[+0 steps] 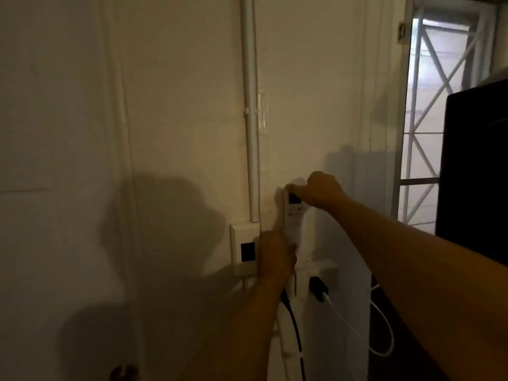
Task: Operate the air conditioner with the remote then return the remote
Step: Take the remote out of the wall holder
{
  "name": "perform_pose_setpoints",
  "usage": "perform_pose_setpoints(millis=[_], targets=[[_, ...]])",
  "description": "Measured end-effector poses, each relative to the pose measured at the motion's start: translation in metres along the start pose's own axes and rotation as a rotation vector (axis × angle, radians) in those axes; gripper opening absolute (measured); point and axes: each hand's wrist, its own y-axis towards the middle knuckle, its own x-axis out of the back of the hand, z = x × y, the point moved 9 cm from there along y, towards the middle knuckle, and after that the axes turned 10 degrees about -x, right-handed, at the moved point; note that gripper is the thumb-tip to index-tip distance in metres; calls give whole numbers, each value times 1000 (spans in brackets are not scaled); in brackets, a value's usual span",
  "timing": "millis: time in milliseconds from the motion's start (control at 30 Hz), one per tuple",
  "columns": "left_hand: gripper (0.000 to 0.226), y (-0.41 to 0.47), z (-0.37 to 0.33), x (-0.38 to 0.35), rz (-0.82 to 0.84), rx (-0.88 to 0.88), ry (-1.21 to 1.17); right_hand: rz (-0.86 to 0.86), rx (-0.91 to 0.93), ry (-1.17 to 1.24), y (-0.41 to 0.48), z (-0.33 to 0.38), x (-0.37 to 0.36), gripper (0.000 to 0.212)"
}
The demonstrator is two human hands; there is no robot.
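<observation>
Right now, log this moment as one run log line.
stage: remote at wall | remote: upright, against wall | right hand: grips its top | left hand: at its bottom | air conditioner: not in view

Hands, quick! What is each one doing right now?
Left hand: closed on the remote's bottom end.
Right hand: closed on the remote's top.

Readable text: none; you can make out no word, brand, number or sign anywhere in the dim, blurred view.
Remote (294, 215): you see a dark display window at its top and pale reddish button marks below, but no digit or label on them can be read.
Wall box (245, 250): you see a white housing with a dark rectangular panel, and nothing legible on it.
Black plug (318, 288): no marking that you can read.
</observation>
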Motion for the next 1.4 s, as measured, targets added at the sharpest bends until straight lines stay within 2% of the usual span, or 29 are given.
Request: perform_pose_setpoints(millis=[200, 367, 567, 900, 1067, 1167, 1233, 1300, 1367, 1400], targets=[[22, 15, 5, -8, -29, -12, 35, -99, 47, 6, 16, 5, -7, 46], [20, 24, 12, -10, -77, 6, 6, -180, 91, 9, 27, 6, -8, 48], [21, 30, 10, -10, -37, 10, 80, -186, 110, -10, 32, 12, -11, 60], [19, 31, 11, -12, -40, 3, 97, -214, 114, 13, 25, 12, -7, 58], [16, 29, 2, -5, -16, -47, 136, -347, 171, 47, 23, 57, 63, 48], [13, 28, -9, 5, 8, -54, 161, -343, 185, 51, 20, 81, 100, 48], [23, 28, -20, 28, -111, -34, 51, -311, 164, 38, 15, 81, 108, 49], [27, 31, -34, 49, -209, -36, -204, -287, 135, 17, 10, 74, 108, 48], [22, 37, -53, 56, -121, -56, -408, -267, 117, 17, 4, 70, 106, 48], [27, 39, -62, 56, -44, -62, -446, -255, 112, 27, 2, 69, 106, 48]])
